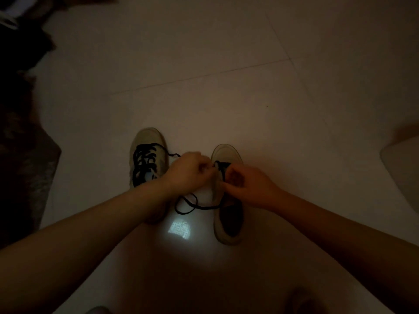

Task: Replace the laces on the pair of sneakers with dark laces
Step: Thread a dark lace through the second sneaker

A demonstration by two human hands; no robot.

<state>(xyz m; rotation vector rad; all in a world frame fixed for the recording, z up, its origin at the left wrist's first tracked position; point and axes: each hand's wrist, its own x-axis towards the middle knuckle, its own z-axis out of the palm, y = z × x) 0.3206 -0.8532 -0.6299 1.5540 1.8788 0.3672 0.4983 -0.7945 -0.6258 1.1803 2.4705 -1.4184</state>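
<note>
On the dim tiled floor (pixel 226 64) the left sneaker (pixel 148 155) stands fully threaded with a dark lace, while both hands work at the right sneaker (pixel 227 223) beside it — the left hand (pixel 189 172) and the right hand (pixel 246 184) each pinch its dark lace (pixel 192 206), whose slack loops onto the floor between the shoes

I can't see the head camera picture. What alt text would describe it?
In dim light, a person's left hand and right hand work a dark lace into the right sneaker on a pale tiled floor. The left sneaker beside it already carries dark laces.
</note>
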